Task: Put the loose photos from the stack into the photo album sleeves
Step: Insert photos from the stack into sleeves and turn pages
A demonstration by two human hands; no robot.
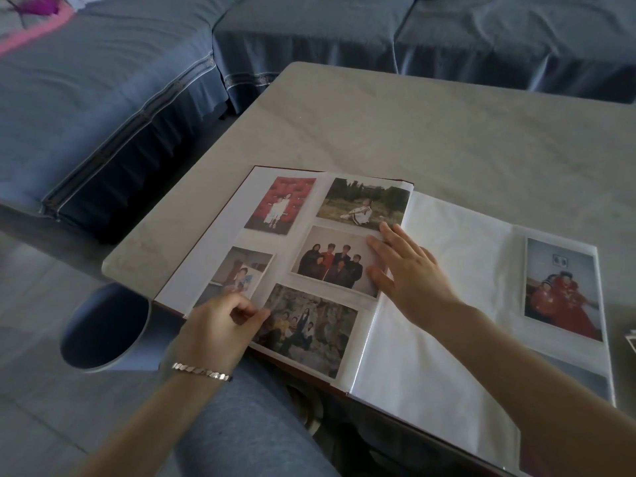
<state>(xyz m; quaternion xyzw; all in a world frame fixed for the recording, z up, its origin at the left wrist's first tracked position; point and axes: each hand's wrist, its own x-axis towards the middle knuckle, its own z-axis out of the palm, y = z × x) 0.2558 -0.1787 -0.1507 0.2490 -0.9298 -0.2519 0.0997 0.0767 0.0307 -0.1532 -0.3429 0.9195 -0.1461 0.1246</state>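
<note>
With your left hand (220,321) pinching the photo (242,270) and right hand (406,270) spread flat on the album (440,321), forcing it in could crease it.

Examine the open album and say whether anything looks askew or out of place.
The album juts past the near edge of the table, over the person's knee, so that side seems unsupported. The sleeved photos sit roughly square.

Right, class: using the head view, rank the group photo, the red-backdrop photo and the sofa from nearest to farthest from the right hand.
1. Group photo, touching the right hand, just left of it.
2. Red-backdrop photo, farther up and left.
3. Sofa, beyond the table.
</note>
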